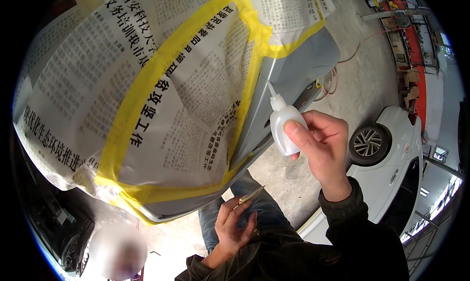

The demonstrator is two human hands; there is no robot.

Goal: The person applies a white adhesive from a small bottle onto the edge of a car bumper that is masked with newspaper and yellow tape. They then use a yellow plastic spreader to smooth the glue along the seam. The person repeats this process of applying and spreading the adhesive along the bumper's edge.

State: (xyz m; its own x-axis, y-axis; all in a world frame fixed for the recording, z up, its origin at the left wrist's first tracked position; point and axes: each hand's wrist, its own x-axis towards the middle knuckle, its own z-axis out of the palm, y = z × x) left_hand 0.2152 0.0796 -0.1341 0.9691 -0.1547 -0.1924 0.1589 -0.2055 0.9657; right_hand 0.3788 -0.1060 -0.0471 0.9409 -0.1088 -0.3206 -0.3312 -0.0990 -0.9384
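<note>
My right hand (323,144) is closed around a white squeeze bottle (285,130) with a long narrow nozzle. The nozzle points up and to the left, close to a grey car body panel (301,56). Below it, my left hand (234,226) pinches a thin, pale, pointed flat piece (253,194) between fingers and thumb; what it is made of I cannot make out. Printed newspaper sheets (196,80) cover much of the car, held along their edges by yellow masking tape (137,102). The panel's bare grey strip runs along the tape's right side.
A white car (391,158) with a spoked wheel (368,145) stands at the right. Behind it are a red beam (417,56) and shelving. A thin hose (362,46) lies on the concrete floor (352,80). A dark vehicle part (54,217) is at the lower left.
</note>
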